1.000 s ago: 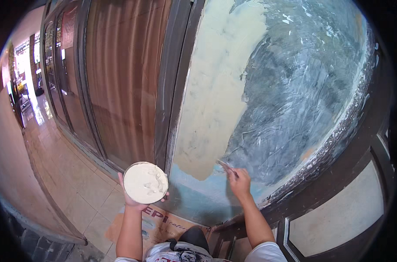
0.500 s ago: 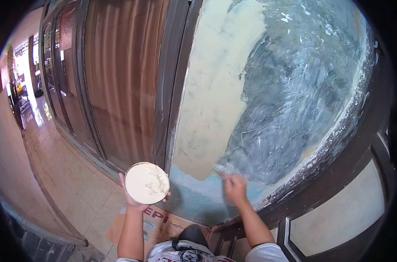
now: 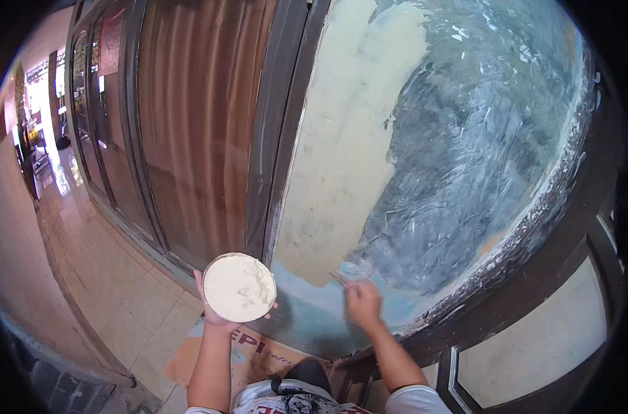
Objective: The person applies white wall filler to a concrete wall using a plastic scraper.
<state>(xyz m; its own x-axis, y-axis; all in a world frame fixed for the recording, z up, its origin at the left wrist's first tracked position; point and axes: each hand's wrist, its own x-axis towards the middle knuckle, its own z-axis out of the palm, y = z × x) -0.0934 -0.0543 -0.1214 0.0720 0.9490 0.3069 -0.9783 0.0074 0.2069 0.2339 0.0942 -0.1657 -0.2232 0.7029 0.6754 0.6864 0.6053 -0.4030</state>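
Observation:
My left hand [image 3: 217, 314] supports a round bowl [image 3: 224, 286] from below and around its side. Smooth cream putty fills it almost to the rim, with gouges on the right. In front of the wall, my right hand [image 3: 364, 303] is closed on a thin putty knife [image 3: 337, 277], seen nearly edge-on and slightly blurred. Its tip is at the lower edge of the cream coat [image 3: 341, 152]; whether it touches cannot be made out. To the right of that coat lies bare, streaky grey wall [image 3: 459, 172], with a pale blue band [image 3: 314, 321] beneath.
A dark wooden frame [image 3: 276, 138] borders the wall on the left, beside a window with a brown curtain [image 3: 197, 124]. Printed cardboard [image 3: 259, 359] lies on the tiled floor [image 3: 131, 290] below my arms. Dark wood with a pale panel [image 3: 535, 338] stands at lower right.
My right hand has moved a little left and down with the putty knife. The bowl appears slightly farther right, as the whole view has shifted a little.

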